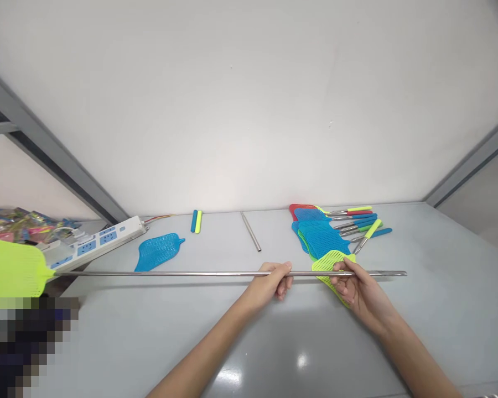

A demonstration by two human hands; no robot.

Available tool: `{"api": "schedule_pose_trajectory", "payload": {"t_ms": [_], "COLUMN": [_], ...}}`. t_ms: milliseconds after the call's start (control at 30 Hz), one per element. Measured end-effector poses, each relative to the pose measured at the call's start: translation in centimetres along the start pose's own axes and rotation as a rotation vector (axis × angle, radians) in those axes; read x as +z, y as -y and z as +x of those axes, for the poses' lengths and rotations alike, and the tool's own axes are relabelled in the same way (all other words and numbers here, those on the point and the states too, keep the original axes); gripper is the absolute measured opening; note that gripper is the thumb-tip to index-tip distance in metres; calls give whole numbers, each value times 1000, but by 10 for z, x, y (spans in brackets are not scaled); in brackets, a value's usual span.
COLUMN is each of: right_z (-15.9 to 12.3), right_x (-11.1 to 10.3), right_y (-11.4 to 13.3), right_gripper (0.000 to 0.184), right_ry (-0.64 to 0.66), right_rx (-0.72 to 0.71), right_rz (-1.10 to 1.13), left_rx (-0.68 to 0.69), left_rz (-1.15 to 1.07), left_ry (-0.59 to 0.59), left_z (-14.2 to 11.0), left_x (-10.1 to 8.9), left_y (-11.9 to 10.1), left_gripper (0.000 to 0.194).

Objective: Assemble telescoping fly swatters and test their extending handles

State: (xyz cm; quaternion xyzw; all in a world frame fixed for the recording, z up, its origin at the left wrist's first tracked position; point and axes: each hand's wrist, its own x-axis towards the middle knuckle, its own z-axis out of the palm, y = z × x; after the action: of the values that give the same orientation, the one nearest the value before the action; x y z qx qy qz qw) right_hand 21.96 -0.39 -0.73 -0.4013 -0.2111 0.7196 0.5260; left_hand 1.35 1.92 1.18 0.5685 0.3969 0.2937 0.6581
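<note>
A fly swatter with a long extended metal rod (170, 273) lies level across my view, its yellow-green head (14, 268) at the far left. My left hand (274, 279) pinches the rod near its middle. Closer to the bare right end, my right hand (354, 284) has its fingers closed round the same rod. Behind that hand a pile of fly swatters (326, 237) in blue, green, red and yellow-green lies with its handles pointing right. A loose blue swatter head (160, 250), a short metal rod (251, 232) and blue and yellow-green handle sleeves (198, 222) rest on the table.
A white power strip (103, 243) with a plug in it runs along the table's left edge. Beyond it are colourful wrapped items (20, 224). A pale wall (249, 110) stands behind the grey table (149, 342). A pixelated dark area fills the lower left.
</note>
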Motion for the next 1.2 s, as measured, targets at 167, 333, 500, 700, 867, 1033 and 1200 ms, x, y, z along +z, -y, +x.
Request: {"api": "schedule_pose_trajectory", "payload": {"t_ms": [167,333,500,700,867,1033,1200], "right_z": [7,9,9,11,10,11,12], "right_x": [-3,-6,-2,-1,2,2,3], "right_y": [-3,-4,-5,-6,-7,-7,-6], "right_gripper": [22,21,22,22,23,22,22], "right_ry": [-64,-82,-88,-70,-68,-76,-61], "right_rx": [-50,-58,-45,-53,-26,-29,-36], "right_rz": [51,56,52,22,53,52,35], "left_rx": [54,126,35,-52,-64,-77,-81], "left_rz": [260,904,1240,1358,1378,1372,1271], "left_ry": [34,-222,-795,-998,-1120,-1075,-1054], "left_z": [-7,-2,10,17,22,23,25], "left_x": [-13,-58,-130,-163,-162,-166,-168], "left_y": [-7,-8,2,18,24,23,17], "left_gripper": [23,23,33,30,35,28,23]}}
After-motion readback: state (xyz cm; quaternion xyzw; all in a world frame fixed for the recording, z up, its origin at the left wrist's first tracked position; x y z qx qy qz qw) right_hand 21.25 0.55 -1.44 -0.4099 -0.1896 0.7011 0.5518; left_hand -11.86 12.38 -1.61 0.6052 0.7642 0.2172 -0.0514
